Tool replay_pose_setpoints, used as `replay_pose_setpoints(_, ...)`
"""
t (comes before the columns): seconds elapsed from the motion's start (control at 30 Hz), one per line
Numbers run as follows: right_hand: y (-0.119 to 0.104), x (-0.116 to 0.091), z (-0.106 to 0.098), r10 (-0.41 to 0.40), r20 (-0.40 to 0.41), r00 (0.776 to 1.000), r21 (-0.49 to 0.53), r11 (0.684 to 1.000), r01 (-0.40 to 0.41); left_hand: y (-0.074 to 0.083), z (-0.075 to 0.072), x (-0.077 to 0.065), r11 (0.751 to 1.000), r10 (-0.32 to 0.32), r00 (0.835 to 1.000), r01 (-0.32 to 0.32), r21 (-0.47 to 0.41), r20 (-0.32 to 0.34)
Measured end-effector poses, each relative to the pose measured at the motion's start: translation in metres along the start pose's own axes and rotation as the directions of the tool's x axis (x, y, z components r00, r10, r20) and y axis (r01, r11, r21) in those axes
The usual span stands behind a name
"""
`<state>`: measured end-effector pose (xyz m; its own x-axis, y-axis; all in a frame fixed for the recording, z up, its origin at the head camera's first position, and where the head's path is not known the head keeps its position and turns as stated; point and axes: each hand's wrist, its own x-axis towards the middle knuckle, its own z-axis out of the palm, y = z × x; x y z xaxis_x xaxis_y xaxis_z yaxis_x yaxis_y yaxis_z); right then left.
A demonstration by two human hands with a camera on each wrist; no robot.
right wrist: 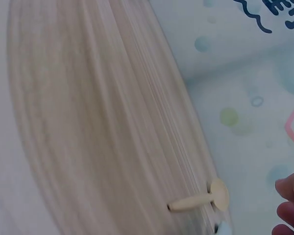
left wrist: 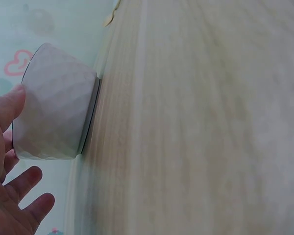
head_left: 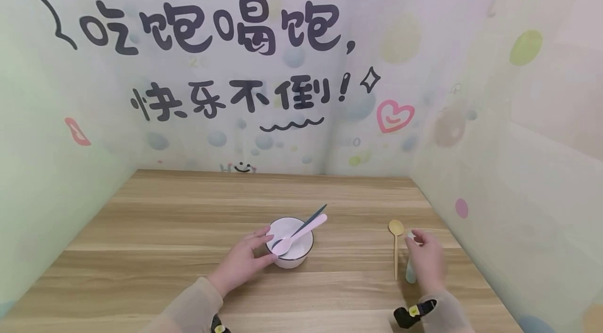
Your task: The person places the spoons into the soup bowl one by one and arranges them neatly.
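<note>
My left hand (head_left: 245, 259) holds a white bowl (head_left: 288, 264) with a dark rim, thumb and fingers spread round its near left side. Textured facets cover the bowl's outside (left wrist: 59, 107) in the left wrist view. A pink spoon (head_left: 306, 229) and a dark teal utensil (head_left: 314, 215) lean in the bowl, handles toward the far right. Over at the right, my right hand (head_left: 426, 259) hovers with loosely bent fingers above a pale mint spoon (head_left: 411, 274), hiding part of it. Fingertips (right wrist: 289, 188) stand apart from the spoon in the right wrist view.
A wooden spoon (head_left: 395, 249) lies left of the mint spoon, bowl end away from me. The wood-grain table (head_left: 188, 207) meets a printed wall (head_left: 282, 150) at the back, with side walls left and right.
</note>
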<state>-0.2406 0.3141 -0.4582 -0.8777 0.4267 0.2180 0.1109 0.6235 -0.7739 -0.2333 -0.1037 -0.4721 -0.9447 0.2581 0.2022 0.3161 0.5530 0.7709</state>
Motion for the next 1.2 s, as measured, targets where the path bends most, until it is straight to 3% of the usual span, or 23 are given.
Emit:
replay_pose_setpoints(0.23,0.016,-0.001,-0.02,0.123,-0.036,0.992,-0.072,0.989,-0.125,-0.001,0.001,0.0,1.0,-0.001,1.0,0.001,-0.003,0.002)
replay_pose_setpoints(0.47,0.021,0.001,-0.032,0.236,-0.006,0.972,-0.204,0.951,-0.232,-0.001,0.002,0.0,1.0,-0.002,1.0,0.002,-0.008,-0.005)
replay_pose_setpoints(1.03,0.043,0.012,-0.032,0.388,0.064,0.919,-0.306,0.884,-0.352,-0.002,0.002,0.0,1.0,0.016,1.0,-0.016,0.012,-0.005)
replay_pose_setpoints(1.2,0.044,0.011,-0.031,0.367,0.054,0.929,-0.316,0.889,-0.332,-0.003,0.002,0.0,1.0,0.012,1.0,-0.012,-0.004,-0.009)
